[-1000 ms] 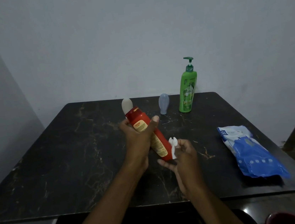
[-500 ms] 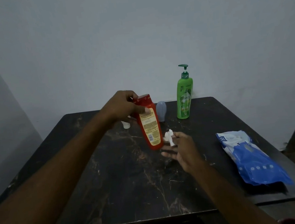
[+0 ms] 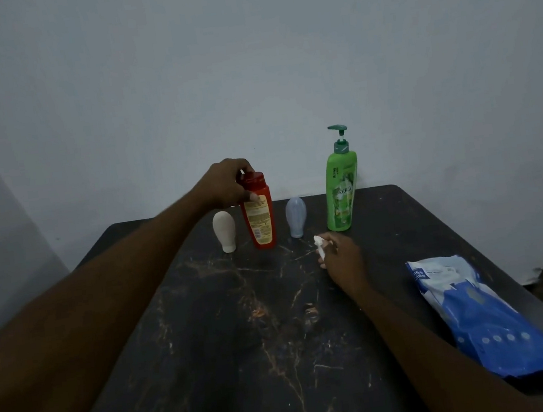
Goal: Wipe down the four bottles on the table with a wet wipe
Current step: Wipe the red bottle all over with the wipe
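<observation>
At table's far edge, left hand (image 3: pixel 226 185) grips red bottle (image 3: pixel 258 212); right hand (image 3: pixel 340 259) pinches wipe (image 3: pixel 319 246)

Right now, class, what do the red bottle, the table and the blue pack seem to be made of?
The red bottle: probably plastic, smooth, faintly glossy. The table: dark stone or stone-look, pale veins, low sheen. The blue pack: thin plastic film, creased and shiny.

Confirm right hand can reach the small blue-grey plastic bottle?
Probably yes: the right hand, pinching a white wet wipe, sits just in front of the small blue-grey plastic bottle, nothing between them.
</observation>
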